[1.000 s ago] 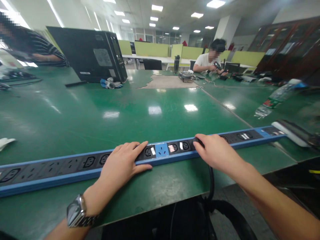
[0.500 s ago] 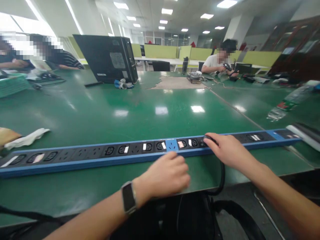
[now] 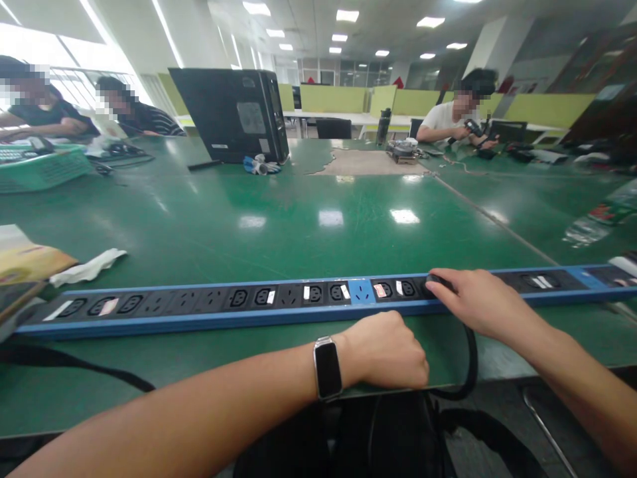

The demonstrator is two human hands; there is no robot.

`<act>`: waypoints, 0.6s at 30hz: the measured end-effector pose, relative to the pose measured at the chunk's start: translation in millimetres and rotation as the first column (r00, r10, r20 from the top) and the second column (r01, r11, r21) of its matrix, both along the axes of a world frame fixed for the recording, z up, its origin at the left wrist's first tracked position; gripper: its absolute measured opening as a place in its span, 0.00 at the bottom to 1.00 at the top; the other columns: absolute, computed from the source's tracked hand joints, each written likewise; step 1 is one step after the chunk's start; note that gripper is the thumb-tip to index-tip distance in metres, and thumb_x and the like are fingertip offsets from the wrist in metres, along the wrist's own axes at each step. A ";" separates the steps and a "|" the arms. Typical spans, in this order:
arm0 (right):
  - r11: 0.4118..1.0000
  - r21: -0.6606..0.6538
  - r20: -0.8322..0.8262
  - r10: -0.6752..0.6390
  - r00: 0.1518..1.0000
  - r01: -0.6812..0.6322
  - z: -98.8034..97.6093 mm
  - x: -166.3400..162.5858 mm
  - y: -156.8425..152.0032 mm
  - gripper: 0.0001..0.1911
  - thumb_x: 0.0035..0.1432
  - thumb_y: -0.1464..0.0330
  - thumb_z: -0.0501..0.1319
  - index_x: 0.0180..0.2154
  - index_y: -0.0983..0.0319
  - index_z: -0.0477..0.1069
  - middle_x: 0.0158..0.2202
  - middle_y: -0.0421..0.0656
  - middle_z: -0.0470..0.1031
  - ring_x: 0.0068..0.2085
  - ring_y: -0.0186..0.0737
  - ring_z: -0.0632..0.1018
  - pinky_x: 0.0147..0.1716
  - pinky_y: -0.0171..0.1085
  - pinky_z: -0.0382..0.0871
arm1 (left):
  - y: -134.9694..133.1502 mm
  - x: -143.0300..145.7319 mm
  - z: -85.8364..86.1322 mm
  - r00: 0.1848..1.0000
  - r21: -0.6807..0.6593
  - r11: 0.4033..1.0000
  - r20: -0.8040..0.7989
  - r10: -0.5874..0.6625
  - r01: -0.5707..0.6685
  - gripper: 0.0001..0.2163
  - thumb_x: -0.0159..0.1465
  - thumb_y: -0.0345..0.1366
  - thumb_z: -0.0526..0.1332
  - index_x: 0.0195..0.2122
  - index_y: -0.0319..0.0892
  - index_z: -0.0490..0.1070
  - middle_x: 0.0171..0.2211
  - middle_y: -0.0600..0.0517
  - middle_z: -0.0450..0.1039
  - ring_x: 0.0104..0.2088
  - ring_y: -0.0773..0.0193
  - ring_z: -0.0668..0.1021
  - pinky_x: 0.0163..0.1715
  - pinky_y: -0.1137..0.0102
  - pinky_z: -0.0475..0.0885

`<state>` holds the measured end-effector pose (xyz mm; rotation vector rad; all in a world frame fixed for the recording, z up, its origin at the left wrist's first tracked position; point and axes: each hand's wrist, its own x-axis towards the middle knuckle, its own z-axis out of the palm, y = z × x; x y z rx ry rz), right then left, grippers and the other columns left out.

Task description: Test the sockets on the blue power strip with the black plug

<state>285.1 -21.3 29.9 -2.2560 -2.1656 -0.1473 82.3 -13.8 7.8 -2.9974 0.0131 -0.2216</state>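
A long blue power strip [image 3: 199, 325] with black sockets lies across the green table [image 3: 279, 249] near its front edge. Several sockets carry small white or pink labels. My right hand [image 3: 475, 299] grips a black plug [image 3: 438, 283] at a socket right of the blue socket [image 3: 362, 291]. How deep the plug sits is hidden by my fingers. From it a black cable [image 3: 472, 362] hangs down past the table edge. In front of the strip, by the table edge, my left hand [image 3: 391, 352] is curled into a fist, back of the hand up. Anything inside its fingers is hidden.
A black computer tower [image 3: 231, 119] and gloves [image 3: 261, 164] stand farther back. Left are a green basket [image 3: 54, 174], a yellow package [image 3: 37, 262] and a crumpled white cloth or tissue [image 3: 92, 267]. A plastic bottle [image 3: 600, 216] lies right. Other people sit around the table.
The view has turned slightly left, so things sit farther right. My left hand has shifted right along the table edge, its forearm reaching farther in. My right hand keeps its hold on the plug.
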 end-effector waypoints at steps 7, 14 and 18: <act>1.000 -0.006 -0.021 0.000 1.000 0.000 -7.9 -9.6 3.9 0.22 0.65 0.60 0.51 0.50 0.62 0.76 0.41 0.52 0.81 0.41 0.53 0.81 0.37 0.42 0.70 | 15.3 -9.2 -5.5 0.959 0.172 0.961 0.221 0.176 -0.216 0.11 0.70 0.34 0.51 0.49 0.44 0.70 0.46 0.46 0.73 0.46 0.55 0.75 0.42 0.60 0.67; 0.845 0.473 -0.428 -0.027 0.904 0.249 36.2 24.7 -39.3 0.22 0.62 0.54 0.56 0.47 0.61 0.78 0.27 0.44 0.79 0.26 0.42 0.78 0.24 0.37 0.67 | 24.8 -19.6 -9.5 0.808 -0.022 0.818 0.144 0.572 -0.575 0.30 0.64 0.50 0.60 0.64 0.45 0.56 0.59 0.40 0.64 0.56 0.44 0.69 0.53 0.53 0.63; 0.917 0.257 -0.412 -0.181 0.893 0.304 39.7 100.9 -49.3 0.19 0.56 0.53 0.62 0.37 0.61 0.81 0.15 0.41 0.70 0.16 0.40 0.71 0.17 0.37 0.59 | 28.5 -22.1 -9.1 0.746 -0.096 0.750 0.084 0.661 -0.654 0.28 0.64 0.47 0.60 0.64 0.46 0.57 0.53 0.42 0.69 0.50 0.47 0.73 0.49 0.54 0.66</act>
